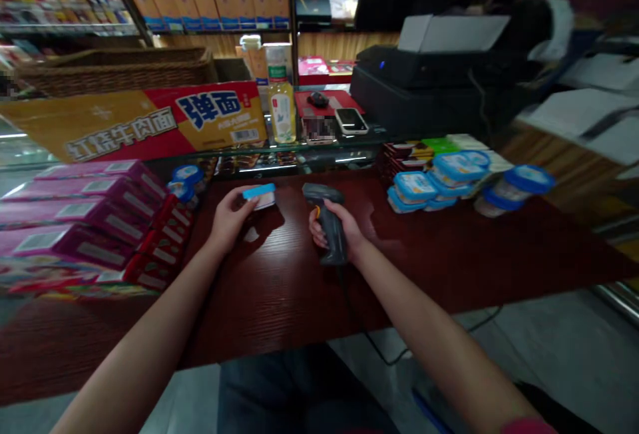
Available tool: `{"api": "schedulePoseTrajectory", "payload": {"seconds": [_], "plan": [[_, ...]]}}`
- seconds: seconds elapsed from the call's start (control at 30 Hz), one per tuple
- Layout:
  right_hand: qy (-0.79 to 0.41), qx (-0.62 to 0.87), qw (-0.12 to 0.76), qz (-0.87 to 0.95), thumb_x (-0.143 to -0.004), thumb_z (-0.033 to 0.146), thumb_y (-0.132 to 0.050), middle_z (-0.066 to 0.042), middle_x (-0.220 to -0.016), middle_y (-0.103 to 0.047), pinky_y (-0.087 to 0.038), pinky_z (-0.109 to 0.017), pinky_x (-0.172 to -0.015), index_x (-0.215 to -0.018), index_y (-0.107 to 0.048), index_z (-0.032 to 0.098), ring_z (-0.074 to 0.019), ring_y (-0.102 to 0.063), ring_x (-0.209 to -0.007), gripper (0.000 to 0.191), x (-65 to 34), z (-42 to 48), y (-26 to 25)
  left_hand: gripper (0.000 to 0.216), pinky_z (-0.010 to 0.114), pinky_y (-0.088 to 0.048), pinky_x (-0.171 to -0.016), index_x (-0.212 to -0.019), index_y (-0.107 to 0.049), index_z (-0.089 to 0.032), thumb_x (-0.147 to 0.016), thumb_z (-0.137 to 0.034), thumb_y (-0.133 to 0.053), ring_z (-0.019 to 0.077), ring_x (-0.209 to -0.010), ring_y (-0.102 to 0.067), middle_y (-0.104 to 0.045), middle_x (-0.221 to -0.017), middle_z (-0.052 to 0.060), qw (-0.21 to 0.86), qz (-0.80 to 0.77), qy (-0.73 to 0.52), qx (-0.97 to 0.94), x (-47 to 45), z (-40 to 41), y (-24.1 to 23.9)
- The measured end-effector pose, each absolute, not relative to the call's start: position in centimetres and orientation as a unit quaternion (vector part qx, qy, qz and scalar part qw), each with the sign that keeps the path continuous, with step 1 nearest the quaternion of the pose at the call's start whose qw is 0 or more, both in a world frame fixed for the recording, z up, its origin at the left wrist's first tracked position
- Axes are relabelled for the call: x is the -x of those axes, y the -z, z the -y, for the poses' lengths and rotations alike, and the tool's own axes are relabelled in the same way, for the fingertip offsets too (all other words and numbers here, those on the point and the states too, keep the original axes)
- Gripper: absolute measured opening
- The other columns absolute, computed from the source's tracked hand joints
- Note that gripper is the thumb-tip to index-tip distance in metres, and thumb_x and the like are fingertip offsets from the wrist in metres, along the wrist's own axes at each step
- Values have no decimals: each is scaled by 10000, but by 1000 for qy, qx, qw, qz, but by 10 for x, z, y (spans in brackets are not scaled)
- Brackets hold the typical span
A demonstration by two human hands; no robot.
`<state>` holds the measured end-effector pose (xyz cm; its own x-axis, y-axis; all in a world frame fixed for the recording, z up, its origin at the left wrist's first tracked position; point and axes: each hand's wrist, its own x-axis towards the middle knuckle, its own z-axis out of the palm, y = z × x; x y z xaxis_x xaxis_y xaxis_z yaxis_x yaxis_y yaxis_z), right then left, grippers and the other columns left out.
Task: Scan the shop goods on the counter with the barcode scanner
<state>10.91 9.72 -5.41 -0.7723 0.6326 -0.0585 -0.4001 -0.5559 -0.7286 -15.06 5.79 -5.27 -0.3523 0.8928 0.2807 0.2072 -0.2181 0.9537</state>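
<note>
My left hand (233,216) grips a small plastic tub with a blue lid (263,197), thumb on its near side, just above the dark red wooden table (279,294). In my right hand (344,227) is a dark grey barcode scanner (330,226), its handle wrapped by my fingers and its head pointing left toward the tub. A finger lies by the scanner's yellow trigger. From the handle's base a black cable (372,341) runs down past the table edge. A small pale scrap (251,234) lies below the tub.
Blue-lidded tubs (452,178) are stacked at right, with round tubs (519,188) beside them. Purple boxes (80,211) and red packs (162,247) pile up at left. Behind stand a noodle carton (200,121), a bottle (282,104), a phone (351,121) and a black machine (419,94).
</note>
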Motion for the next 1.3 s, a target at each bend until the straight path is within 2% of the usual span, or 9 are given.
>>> {"api": "schedulePoseTrajectory", "payload": {"seconds": [0.2,0.4,0.63,0.73,0.87,1.1,1.17,1.23,1.3], "plan": [[-837,209,339,374,-823,553,-672,15,-597,-545,-404,-211,-374,-789,-667,137,-95,-478,-415,418,-187,-66,55,359,466,-459,-1110,-1060,-692,-195,-782,-401,-789,264,-1220,-617,-668,-1232,93,175,-512,-600,-590,88,-56,50],[-787,270,409,375,-810,523,-711,6,-610,-568,-402,-207,-380,-806,-681,135,-99,-513,-413,389,-266,-49,59,304,441,-488,-1078,-1114,-681,-210,-867,-378,-735,243,-1230,-617,-662,-1253,101,174,-410,-603,-662,-22,-85,24],[-753,245,514,330,-821,512,-699,25,-569,-506,-356,-193,-359,-742,-644,165,-80,-417,-395,360,-297,-48,60,305,429,-487,-1069,-1130,-662,-201,-915,-417,-686,231,-1201,-641,-695,-1226,115,143,-275,-586,-749,-126,-143,-4],[-755,240,521,317,-830,520,-687,28,-568,-495,-363,-197,-361,-760,-648,172,-84,-405,-405,358,-293,-48,61,252,495,-406,-1145,-1151,-651,-218,-945,-361,-645,250,-1281,-613,-673,-1326,121,157,-303,-532,-775,-141,-155,5],[-761,242,517,308,-829,493,-690,25,-571,-501,-363,-199,-364,-774,-669,164,-86,-409,-415,334,-291,-46,59,238,618,-159,-1231,-1192,-647,-266,-957,-281,-614,287,-1493,-403,-560,-1509,74,139,-379,-456,-793,-139,-157,14],[-757,255,520,303,-794,476,-711,18,-580,-494,-362,-191,-382,-762,-672,161,-85,-407,-429,319,-292,-40,46,308,570,-198,-1226,-1287,-626,-291,-999,-295,-518,265,-1555,-279,-456,-1594,60,151,-375,-408,-819,-130,-155,6],[-745,270,524,311,-769,466,-734,7,-598,-499,-380,-196,-389,-746,-661,158,-91,-417,-448,317,-292,-36,40,383,573,-209,-1224,-1383,-565,-320,-1005,-342,-508,268,-1571,-229,-352,-1651,49,148,-374,-397,-825,-126,-151,7],[-738,295,515,321,-741,444,-760,-5,-601,-491,-399,-202,-393,-738,-649,156,-102,-429,-467,309,-291,-33,35,552,526,-275,-1215,-1530,-395,-339,-997,-402,-523,249,-1579,-206,-222,-1699,51,137,-374,-416,-817,-115,-145,11],[-731,319,513,316,-691,419,-787,-11,-604,-468,-396,-203,-372,-736,-642,153,-104,-416,-473,306,-289,-31,30,657,486,-321,-1204,-1601,-231,-340,-1005,-419,-497,221,-1572,-231,-183,-1710,51,117,-397,-442,-796,-92,-135,20]]}}
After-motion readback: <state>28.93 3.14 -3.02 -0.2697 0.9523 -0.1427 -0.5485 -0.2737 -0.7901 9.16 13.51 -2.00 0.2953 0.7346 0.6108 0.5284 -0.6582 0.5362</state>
